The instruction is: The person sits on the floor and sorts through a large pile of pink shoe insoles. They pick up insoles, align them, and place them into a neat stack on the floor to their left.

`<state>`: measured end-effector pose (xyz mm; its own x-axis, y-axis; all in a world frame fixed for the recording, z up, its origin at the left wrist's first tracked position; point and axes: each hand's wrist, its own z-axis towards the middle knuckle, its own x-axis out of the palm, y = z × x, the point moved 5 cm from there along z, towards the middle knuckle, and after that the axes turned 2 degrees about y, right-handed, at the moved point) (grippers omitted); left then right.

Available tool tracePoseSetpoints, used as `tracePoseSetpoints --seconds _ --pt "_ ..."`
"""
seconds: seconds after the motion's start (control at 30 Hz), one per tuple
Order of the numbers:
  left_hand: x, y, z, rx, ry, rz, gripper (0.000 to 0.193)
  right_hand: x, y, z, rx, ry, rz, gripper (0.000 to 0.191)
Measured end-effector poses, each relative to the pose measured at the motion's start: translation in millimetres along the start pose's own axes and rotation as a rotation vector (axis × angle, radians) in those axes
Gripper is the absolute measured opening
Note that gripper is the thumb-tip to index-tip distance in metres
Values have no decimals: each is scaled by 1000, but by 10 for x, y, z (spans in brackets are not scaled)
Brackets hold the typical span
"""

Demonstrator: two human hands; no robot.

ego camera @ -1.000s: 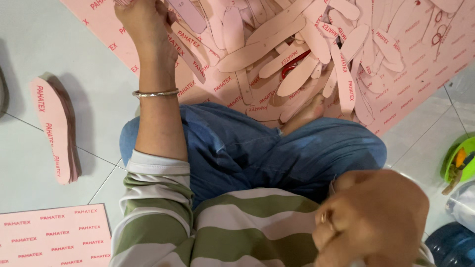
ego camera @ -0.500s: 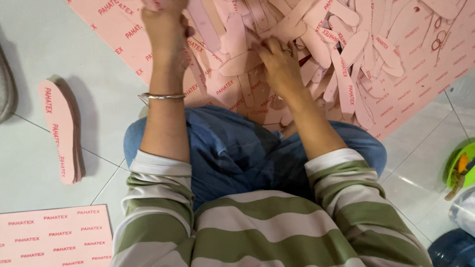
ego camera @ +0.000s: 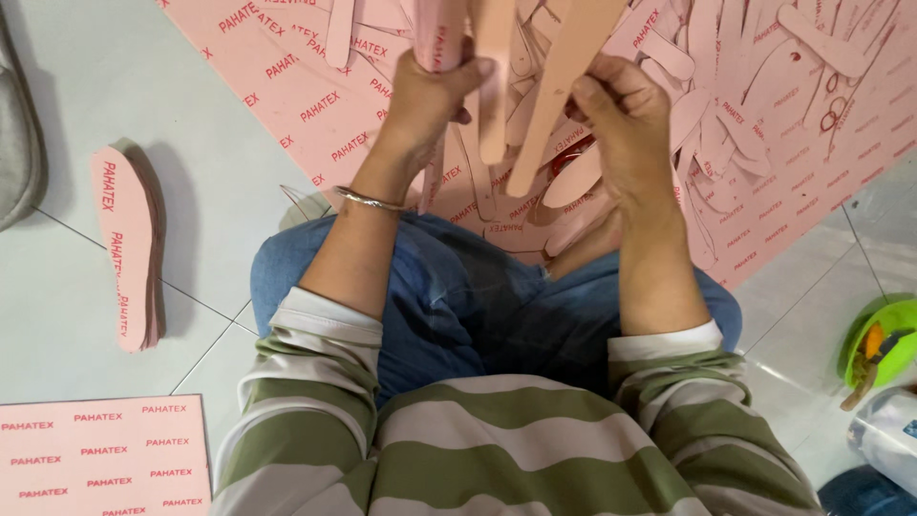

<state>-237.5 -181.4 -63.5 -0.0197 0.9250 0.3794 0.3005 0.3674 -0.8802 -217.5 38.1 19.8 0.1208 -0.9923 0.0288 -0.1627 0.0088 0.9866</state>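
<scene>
Insole cut-outs (ego camera: 559, 86), pink and flat, stand up between your two hands above your lap; your right hand (ego camera: 626, 119) is clenched around the long tan-pink one that slants up to the top edge of the view, thumb and fingers pinching its lower part; your left hand (ego camera: 430, 96) grips another pink piece (ego camera: 439, 38) by its rounded end, fingers wrapped round it, with a further strip (ego camera: 495, 86) hanging just beside its thumb; a thin metal bangle (ego camera: 368, 201) sits on your left wrist. Beneath both hands lies a heap of loose pink cut-outs (ego camera: 726, 67) on a large pink printed sheet (ego camera: 306, 96) that covers the tiled floor (ego camera: 172, 57) ahead of you; your knees in blue jeans (ego camera: 478, 306) touch its near edge. Well apart to your left a neat stack of insoles (ego camera: 129, 248) lies on the tiles; a second pink sheet (ego camera: 95, 454) lies at the lower left corner; a green bowl (ego camera: 884, 344) stands at the right edge.
</scene>
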Motion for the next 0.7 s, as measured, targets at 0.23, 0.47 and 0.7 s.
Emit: tracePoseSetpoints --seconds 0.23,0.47,0.7 --pt "214 -76 -178 -16 111 14 30 205 -15 5 -21 45 -105 24" --pt "245 -149 -218 -33 164 19 25 189 -66 33 -33 12 -143 17" --pt "235 -89 -201 -72 127 81 21 201 -124 42 -31 23 -108 13"
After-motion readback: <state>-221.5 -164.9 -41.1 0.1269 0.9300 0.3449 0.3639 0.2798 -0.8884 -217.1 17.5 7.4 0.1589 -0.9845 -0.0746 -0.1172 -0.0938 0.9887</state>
